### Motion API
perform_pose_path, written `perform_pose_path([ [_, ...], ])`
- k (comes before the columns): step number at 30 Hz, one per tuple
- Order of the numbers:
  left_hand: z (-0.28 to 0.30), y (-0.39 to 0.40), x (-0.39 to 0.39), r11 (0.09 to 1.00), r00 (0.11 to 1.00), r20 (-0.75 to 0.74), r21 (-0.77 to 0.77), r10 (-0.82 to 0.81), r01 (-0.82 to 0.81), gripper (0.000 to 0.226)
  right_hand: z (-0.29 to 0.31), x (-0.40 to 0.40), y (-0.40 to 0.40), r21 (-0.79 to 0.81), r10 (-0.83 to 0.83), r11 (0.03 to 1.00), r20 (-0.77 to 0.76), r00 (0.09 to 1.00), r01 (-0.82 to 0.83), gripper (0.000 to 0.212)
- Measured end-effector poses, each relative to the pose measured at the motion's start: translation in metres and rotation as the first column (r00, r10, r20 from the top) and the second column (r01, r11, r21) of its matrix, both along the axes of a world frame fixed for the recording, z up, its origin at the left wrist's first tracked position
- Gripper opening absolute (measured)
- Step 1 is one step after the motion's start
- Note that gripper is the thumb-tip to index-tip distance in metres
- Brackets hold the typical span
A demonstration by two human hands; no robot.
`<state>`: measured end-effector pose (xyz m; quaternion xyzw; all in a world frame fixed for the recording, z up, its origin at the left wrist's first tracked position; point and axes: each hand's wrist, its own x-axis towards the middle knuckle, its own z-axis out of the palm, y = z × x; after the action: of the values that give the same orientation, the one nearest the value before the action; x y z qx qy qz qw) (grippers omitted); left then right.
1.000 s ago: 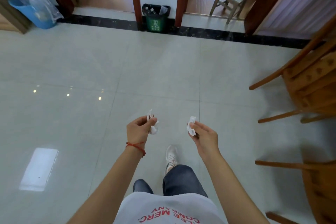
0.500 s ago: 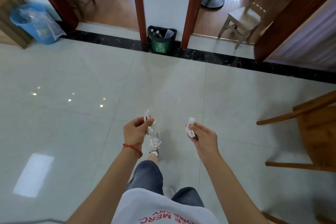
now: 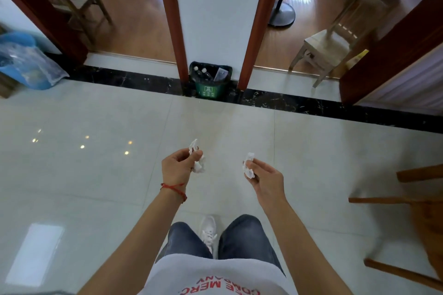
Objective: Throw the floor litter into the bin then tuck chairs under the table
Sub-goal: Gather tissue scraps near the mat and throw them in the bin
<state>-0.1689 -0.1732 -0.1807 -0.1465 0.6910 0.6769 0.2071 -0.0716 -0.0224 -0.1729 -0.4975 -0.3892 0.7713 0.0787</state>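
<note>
Litter here is crumpled white paper, one wad in each hand, both held out in front of the person's waist and above the pale tiled floor (image 3: 100, 108). The left hand (image 3: 178, 167) has its fingers curled nearly closed, thumb and forefinger pinching the left wad (image 3: 197, 163), which pokes out above the fingertips and bulges below them on the thumb side. The right hand (image 3: 266, 177) is a little looser, its fingers (image 3: 257, 164) bent round the right wad (image 3: 248, 166), which sits at the tips and sticks up past them, with nothing under it. Paper like this is judged to be very light, soft and springy: it crushes rather than breaks, weighs almost nothing, and would drift if tossed from a distance, so a fingertip pinch across the thickest part of each wad looks enough, and a drop from close above the opening seems safer than a throw. A loose corner standing clear of the fingers could tear or slip out if the hold slackens. Beyond the fingertips, well apart from both hands and roughly between them in line, stands the green bin (image 3: 210, 79) against the white wall between two red door frames; its black liner is open and some bottles and a packet already lie inside. Off past the right hand's outer side, wooden chair legs (image 3: 388, 199) show at the edge, blurred, not yet tucked anywhere visible.
</note>
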Motion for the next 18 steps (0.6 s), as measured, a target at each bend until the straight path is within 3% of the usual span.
perform_pose_path([
  [15, -0.016, 0.117, -0.232, 0.997, 0.997, 0.066, -0.056, 0.050, -0.047, 0.001, -0.018, -0.251, 0.130, -0.067, 0.016, 0.998, 0.016, 1.000, -0.015, 0.023],
  [18, -0.016, 0.134, -0.278, 0.993, 0.994, 0.073, -0.087, 0.083, -0.077, 0.014, -0.020, -0.303, 0.149, -0.073, 0.022, 0.997, 0.034, 0.999, -0.019, 0.023],
])
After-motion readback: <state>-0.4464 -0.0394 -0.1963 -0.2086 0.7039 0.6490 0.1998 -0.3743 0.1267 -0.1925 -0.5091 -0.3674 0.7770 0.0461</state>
